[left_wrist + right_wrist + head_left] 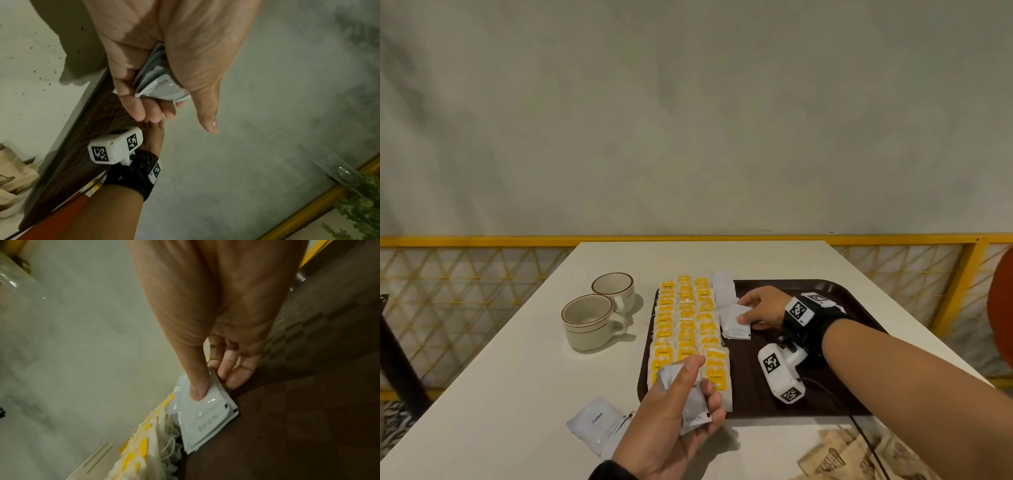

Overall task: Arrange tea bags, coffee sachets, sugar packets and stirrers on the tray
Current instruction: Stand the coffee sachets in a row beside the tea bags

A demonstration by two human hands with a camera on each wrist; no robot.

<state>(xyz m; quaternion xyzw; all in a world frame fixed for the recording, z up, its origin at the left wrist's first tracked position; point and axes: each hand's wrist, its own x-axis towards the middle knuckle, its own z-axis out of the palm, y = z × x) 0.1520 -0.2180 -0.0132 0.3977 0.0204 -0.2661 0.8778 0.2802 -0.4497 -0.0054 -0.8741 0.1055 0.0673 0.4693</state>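
left grip (681,407): clutching sachets (693,404) | right grip (760,308): pinching sachet (736,322) on tray (756,401)

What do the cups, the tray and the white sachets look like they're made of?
Cups: likely glazed ceramic, with a cream sheen and thin brown rim lines. Tray: probably plastic, dark brown with a faint checkered texture. Sachets: glossy plastic or foil film, judging by crinkled highlights.

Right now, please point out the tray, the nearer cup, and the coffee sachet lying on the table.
tray (835,289), head view, far rim
nearer cup (589,323), head view, side wall
coffee sachet (594,419), head view, printed face
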